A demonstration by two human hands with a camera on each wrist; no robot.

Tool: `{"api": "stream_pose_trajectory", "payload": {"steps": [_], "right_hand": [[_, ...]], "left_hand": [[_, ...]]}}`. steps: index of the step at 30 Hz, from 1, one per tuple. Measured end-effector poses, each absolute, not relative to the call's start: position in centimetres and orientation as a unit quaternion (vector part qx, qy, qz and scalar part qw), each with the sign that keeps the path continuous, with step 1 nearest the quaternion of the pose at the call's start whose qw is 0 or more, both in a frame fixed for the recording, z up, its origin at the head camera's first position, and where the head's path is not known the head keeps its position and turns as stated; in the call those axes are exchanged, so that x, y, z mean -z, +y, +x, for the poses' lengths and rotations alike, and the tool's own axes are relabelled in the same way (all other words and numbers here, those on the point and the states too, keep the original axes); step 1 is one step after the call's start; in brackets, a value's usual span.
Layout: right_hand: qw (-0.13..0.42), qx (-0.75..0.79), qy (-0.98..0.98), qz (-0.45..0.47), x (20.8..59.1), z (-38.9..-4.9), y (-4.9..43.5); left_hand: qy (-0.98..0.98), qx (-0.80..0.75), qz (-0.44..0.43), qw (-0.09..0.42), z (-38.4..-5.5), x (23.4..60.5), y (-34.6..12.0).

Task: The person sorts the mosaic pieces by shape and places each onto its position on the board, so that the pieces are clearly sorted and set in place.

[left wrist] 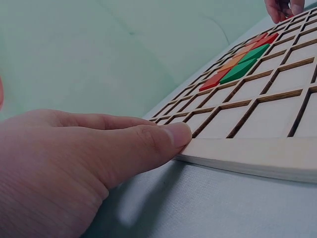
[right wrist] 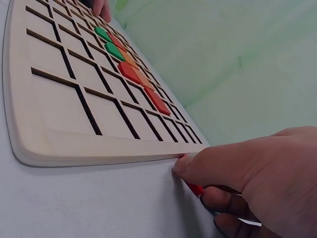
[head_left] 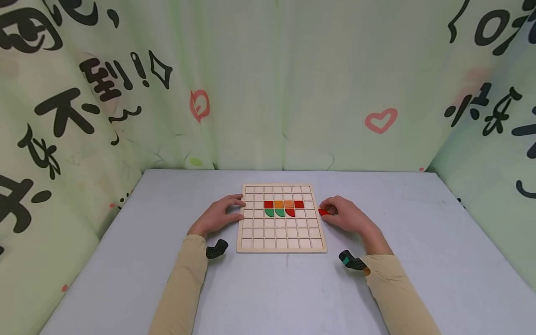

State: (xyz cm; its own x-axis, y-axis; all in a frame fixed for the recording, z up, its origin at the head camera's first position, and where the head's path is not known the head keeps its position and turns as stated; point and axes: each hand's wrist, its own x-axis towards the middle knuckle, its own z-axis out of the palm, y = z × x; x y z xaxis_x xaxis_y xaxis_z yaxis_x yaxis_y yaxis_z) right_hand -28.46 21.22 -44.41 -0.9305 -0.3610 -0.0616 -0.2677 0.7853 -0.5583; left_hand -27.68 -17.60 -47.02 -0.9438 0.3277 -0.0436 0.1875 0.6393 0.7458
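Note:
A wooden grid board [head_left: 281,250] lies flat on the table. In it sit a row of red and orange square tiles [head_left: 278,204]. Just below them are two green quarter-round tiles [head_left: 269,212] and a red quarter-round tile [head_left: 290,212]. My left hand [head_left: 219,215] rests at the board's left edge, its thumb and fairly straight fingers touching the rim. Beside the right edge, my right hand [head_left: 343,214] pinches a red tile [head_left: 323,212] between thumb and fingers. In the right wrist view that red tile [right wrist: 194,188] is mostly covered by the fingers.
A white table [head_left: 284,293] carries the board. Pale green curtains [head_left: 251,93] with black writing and red hearts hang behind it and at both sides. A black wrist device [head_left: 217,249] shows near the left cuff, another black device [head_left: 351,260] near the right one.

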Motion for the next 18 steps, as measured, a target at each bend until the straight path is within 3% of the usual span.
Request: {"api": "stream_pose_trajectory", "payload": {"steps": [18], "right_hand": [[0.048,0.268,0.946,-0.174,43.85,-28.06,20.80]], "left_hand": [[0.901,-0.403,0.135,0.089,-27.43,46.70,-17.45]]}}
